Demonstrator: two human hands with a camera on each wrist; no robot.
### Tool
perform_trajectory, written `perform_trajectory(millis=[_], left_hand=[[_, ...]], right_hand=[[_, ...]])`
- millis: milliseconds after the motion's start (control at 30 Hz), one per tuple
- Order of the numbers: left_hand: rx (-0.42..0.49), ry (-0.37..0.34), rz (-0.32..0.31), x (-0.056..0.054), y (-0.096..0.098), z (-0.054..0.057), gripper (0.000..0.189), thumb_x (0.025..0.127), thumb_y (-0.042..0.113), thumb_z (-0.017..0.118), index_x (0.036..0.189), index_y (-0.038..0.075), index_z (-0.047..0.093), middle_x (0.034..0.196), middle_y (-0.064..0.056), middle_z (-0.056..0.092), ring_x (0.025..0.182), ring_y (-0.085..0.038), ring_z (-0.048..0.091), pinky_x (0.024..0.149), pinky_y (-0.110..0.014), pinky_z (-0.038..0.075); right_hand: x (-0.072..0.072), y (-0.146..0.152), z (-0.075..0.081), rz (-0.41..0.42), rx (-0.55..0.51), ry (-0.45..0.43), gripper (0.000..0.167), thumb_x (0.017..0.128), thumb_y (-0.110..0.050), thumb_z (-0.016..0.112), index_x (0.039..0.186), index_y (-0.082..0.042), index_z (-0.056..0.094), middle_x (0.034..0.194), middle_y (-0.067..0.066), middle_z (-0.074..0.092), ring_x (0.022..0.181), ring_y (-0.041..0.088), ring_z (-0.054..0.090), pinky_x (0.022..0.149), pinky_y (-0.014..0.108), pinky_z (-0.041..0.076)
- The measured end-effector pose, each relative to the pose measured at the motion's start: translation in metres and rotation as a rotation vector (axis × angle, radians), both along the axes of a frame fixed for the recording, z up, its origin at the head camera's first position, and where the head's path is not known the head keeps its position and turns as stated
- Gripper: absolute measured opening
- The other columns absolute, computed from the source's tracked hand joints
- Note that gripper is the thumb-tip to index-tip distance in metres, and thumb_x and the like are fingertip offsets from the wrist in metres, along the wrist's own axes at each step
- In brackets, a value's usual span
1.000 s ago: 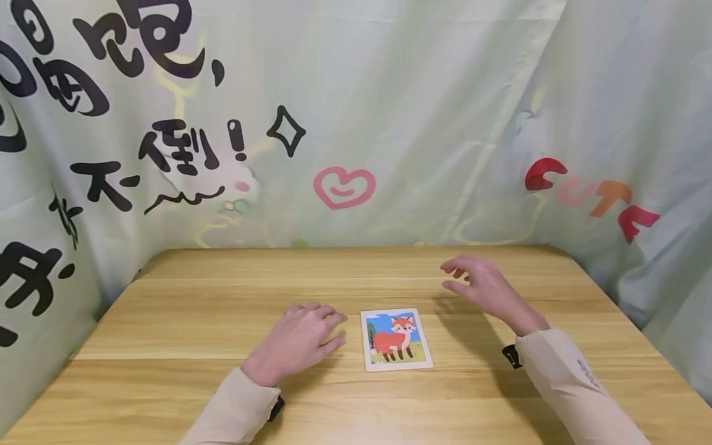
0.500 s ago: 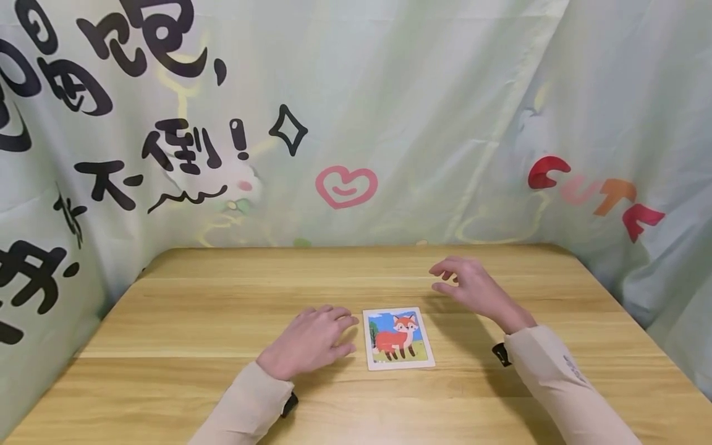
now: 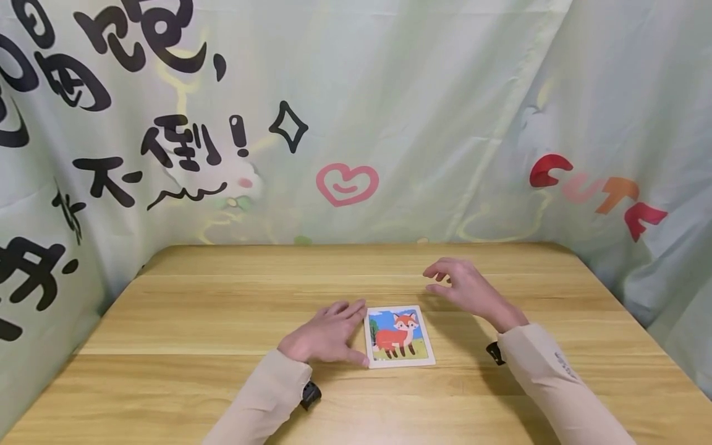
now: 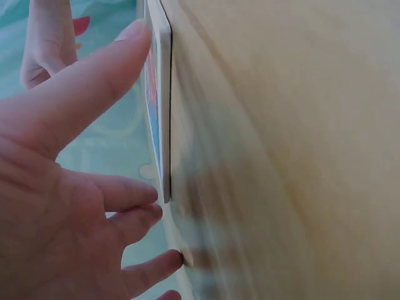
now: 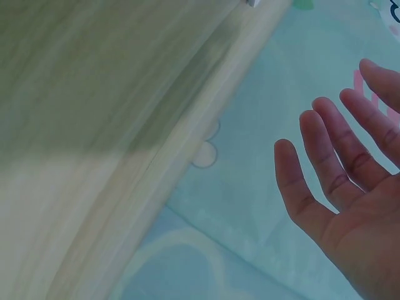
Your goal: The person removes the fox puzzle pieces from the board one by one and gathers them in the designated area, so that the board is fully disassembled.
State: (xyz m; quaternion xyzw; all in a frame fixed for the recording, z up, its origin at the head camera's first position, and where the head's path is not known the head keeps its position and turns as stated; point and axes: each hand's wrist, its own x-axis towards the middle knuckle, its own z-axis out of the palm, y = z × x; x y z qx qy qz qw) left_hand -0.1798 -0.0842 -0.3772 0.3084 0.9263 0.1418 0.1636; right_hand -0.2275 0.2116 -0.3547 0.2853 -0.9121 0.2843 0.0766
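A thin white-bordered picture board [image 3: 400, 337] with an orange fox on it lies flat on the wooden table. Along its left side is my left hand [image 3: 328, 334], with the thumb by the near corner and the fingertips by the far corner. In the left wrist view the thumb [image 4: 94, 81] overlaps the board's edge [image 4: 164, 112]; whether it presses on it I cannot tell. Above the table, to the board's upper right, hovers my right hand [image 3: 467, 287], fingers loosely bent and holding nothing. The right wrist view shows the relaxed fingers [image 5: 334, 147] apart from the tabletop.
The wooden table [image 3: 222, 309] extends on all sides of the board. A pale printed curtain [image 3: 423, 123] with black characters and a pink heart hangs behind it and along both sides.
My left hand has moved right, up to the board's left edge, and its thumb and fingers have spread. My right hand has drifted slightly left. The board lies in the same place.
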Motion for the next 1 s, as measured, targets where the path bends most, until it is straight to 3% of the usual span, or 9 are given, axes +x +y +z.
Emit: perform_trajectory(millis=[367, 633, 800, 1000], left_hand=[[-0.086, -0.033, 0.055, -0.004, 0.015, -0.005, 0.106, 0.084, 0.056, 0.077, 0.160, 0.003, 0.026, 0.168, -0.010, 0.015, 0.152, -0.036, 0.014, 0.121, -0.053, 0.012], [-0.091, -0.025, 0.072, -0.005, 0.018, -0.003, 0.105, 0.084, 0.054, 0.078, 0.159, 0.002, 0.027, 0.168, -0.011, 0.017, 0.152, -0.035, 0.015, 0.121, -0.051, 0.014], [-0.122, 0.028, -0.014, 0.007, 0.014, 0.005, 0.095, 0.090, 0.053, 0.072, 0.159, 0.005, 0.029, 0.168, -0.007, 0.018, 0.152, -0.031, 0.016, 0.121, -0.050, 0.015], [-0.238, 0.074, -0.150, 0.034, 0.010, 0.015, 0.087, 0.093, 0.059, 0.063, 0.161, 0.017, 0.030, 0.168, 0.004, 0.016, 0.153, -0.019, 0.015, 0.120, -0.048, 0.021]], right_hand=[[0.000, -0.003, -0.004, 0.030, 0.023, -0.004, 0.020, 0.089, -0.001, 0.074, 0.107, 0.006, 0.072, 0.102, 0.017, 0.070, 0.090, 0.031, 0.064, 0.079, 0.051, 0.055], [0.000, -0.004, -0.008, 0.044, 0.031, -0.022, 0.021, 0.089, -0.001, 0.074, 0.108, 0.006, 0.072, 0.104, 0.017, 0.070, 0.092, 0.032, 0.064, 0.080, 0.050, 0.055], [-0.001, -0.006, -0.008, 0.051, 0.034, -0.034, 0.021, 0.090, -0.002, 0.074, 0.109, 0.006, 0.071, 0.105, 0.018, 0.070, 0.093, 0.033, 0.064, 0.080, 0.050, 0.055], [-0.005, -0.007, -0.007, 0.065, 0.040, -0.032, 0.021, 0.089, -0.002, 0.074, 0.109, 0.007, 0.071, 0.106, 0.019, 0.071, 0.093, 0.033, 0.065, 0.080, 0.050, 0.055]])
